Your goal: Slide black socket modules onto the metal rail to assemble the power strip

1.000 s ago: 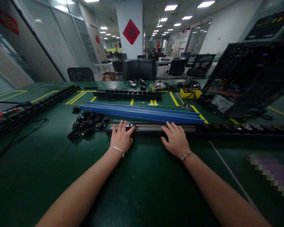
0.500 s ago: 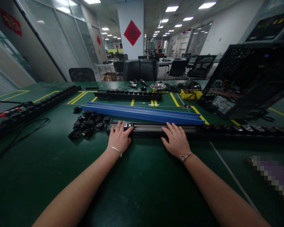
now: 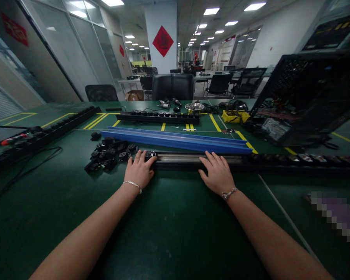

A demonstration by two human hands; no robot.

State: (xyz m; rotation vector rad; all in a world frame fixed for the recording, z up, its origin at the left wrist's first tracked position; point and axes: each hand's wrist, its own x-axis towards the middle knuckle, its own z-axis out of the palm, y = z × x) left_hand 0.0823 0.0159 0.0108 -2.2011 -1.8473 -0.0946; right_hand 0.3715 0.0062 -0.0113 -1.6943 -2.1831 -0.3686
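Observation:
In the head view, my left hand (image 3: 140,171) rests at the left end of a long black rail (image 3: 177,165) with pale metal strips along its channel. The thumb and fingers sit around a small black block (image 3: 150,154) with whitish marks, seated in the channel and partly hidden by the hand. Farther right, my right hand (image 3: 217,171) lies over the same rail with its fingers spread, touching its top edge. Beyond my left fingertips is a loose pile of black blocks (image 3: 109,151). A row of similar blocks (image 3: 306,158) fills the rail's right part.
Behind the rail lie blue channel strips (image 3: 175,140). Another filled black rail (image 3: 157,117) is farther back, near a metal bowl (image 3: 194,107) and a yellow box (image 3: 235,116). An open computer case (image 3: 306,97) stands right; a long black rail (image 3: 52,130) runs along the left.
My left hand has slid left along the rail, and the small black block has moved left with it. My right hand has stayed in place on the rail.

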